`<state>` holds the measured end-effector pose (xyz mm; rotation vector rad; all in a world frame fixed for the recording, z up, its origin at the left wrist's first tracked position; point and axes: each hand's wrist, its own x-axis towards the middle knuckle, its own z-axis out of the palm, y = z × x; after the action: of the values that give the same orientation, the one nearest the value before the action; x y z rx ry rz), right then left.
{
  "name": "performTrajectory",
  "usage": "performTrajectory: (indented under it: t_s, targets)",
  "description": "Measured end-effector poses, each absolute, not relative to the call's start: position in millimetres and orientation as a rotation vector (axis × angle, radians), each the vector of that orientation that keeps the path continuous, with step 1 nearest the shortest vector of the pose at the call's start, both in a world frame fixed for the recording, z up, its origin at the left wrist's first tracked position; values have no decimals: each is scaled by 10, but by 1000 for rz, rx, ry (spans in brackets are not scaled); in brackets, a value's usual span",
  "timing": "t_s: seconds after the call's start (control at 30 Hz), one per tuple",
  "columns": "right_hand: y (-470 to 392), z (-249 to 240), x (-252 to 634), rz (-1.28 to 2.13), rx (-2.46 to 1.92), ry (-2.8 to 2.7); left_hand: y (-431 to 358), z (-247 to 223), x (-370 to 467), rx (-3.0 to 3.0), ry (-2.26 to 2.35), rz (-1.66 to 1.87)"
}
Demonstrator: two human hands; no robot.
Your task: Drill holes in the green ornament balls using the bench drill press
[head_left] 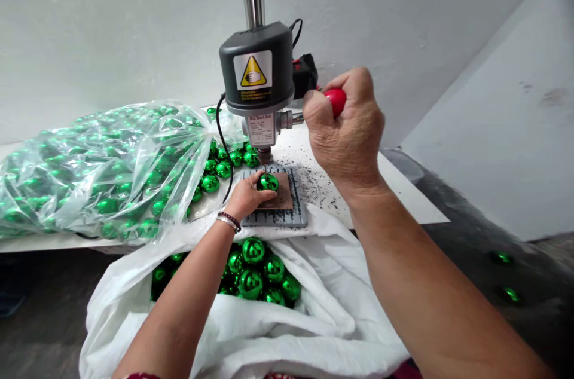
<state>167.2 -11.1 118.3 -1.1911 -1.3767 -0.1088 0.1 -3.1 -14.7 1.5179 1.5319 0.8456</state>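
Note:
My left hand grips a shiny green ball between thumb and fingers, on a brown board that lies on the grey slotted base of a bench drill. The drill's chuck is just above the ball; whether the bit touches it I cannot tell. My right hand is closed around the red knob of the feed lever, at the right side of the drill head.
A clear plastic bag full of green balls lies at left on the white table. Loose balls sit by its mouth. A white sack of balls is open in front. Dark shavings are scattered right of the base. Two balls lie on the floor.

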Motion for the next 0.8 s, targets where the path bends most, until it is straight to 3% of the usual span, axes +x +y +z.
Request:
performTrajectory:
  t_s: [0.8]
  targets:
    - [-262,752,1637,-316,-1077,-1344,-114,-128,39,1625,1613,833]
